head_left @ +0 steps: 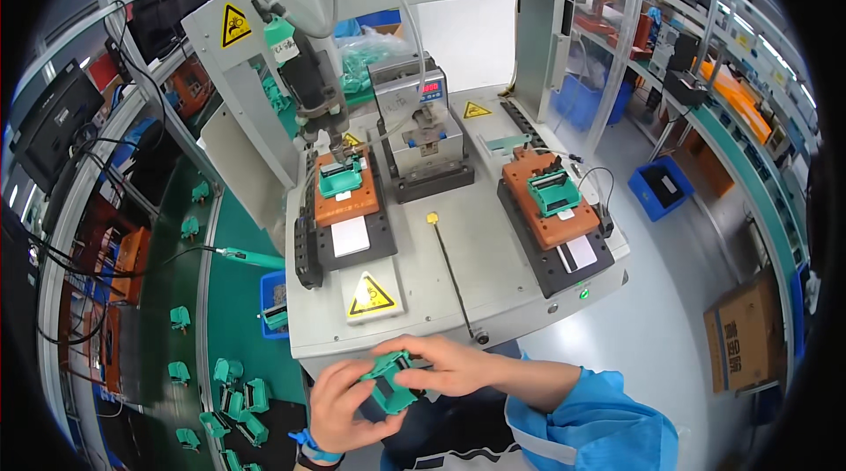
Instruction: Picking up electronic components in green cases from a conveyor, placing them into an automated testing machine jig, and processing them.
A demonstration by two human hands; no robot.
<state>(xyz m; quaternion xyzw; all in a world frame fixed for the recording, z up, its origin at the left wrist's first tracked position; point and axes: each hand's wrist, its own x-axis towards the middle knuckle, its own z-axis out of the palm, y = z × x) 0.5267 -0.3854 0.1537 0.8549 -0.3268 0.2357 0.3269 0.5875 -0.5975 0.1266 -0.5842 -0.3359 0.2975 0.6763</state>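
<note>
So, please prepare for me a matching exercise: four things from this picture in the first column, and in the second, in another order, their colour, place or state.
Things:
1. left hand
2. right orange block
3. carton
4. corded tool

Descriptions:
A. green, left of the machine
B. has a blue band at its wrist
C. brown, toward the picture's right edge
D. on the machine, under a green part

Pairs: 1-B, 2-D, 3-C, 4-A
</note>
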